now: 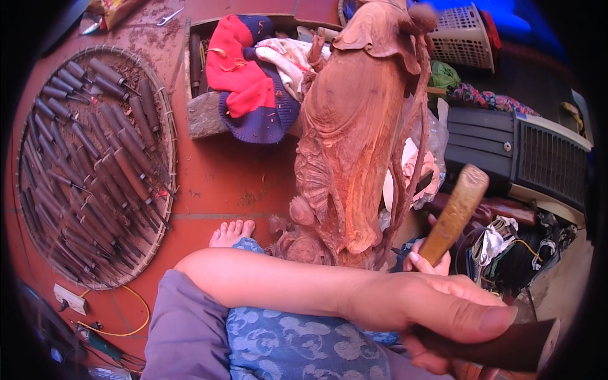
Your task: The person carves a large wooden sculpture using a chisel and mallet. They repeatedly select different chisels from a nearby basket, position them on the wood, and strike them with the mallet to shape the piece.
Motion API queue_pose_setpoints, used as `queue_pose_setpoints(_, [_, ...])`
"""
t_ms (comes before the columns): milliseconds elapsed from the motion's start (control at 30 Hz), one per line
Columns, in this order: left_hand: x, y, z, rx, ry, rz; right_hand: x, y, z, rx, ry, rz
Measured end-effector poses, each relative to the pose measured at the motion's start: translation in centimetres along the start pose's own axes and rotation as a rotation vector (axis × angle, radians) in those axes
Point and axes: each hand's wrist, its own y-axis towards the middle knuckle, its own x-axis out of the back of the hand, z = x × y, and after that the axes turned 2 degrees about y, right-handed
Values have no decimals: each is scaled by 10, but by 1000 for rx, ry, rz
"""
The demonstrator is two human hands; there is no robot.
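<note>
Fingers of the left hand [443, 304] clamped round a thick dark-brown wooden cylinder [506, 345], thumb laid along it; bare forearm [278, 278] running left to right above blue patterned cloth [304, 348]. Beyond, the partly hidden right hand [441, 261], its fingers closed on the lower end of a slanting light-brown wooden bar [457, 212]. Ahead, a tall reddish-brown carved wooden figure [361, 139]. Red tiled floor [266, 168]; at left, a round woven tray [173, 152] of dark-handled tools [147, 106].
</note>
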Motion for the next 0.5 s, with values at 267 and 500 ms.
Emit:
queue_pose_setpoints(267, [8,6,10,125,-668,210,-13,1,-18,-130,134,64])
queue_pose_setpoints(500, [4,13,34,-101,-776,310,-19,5,-25,-114,196,77])
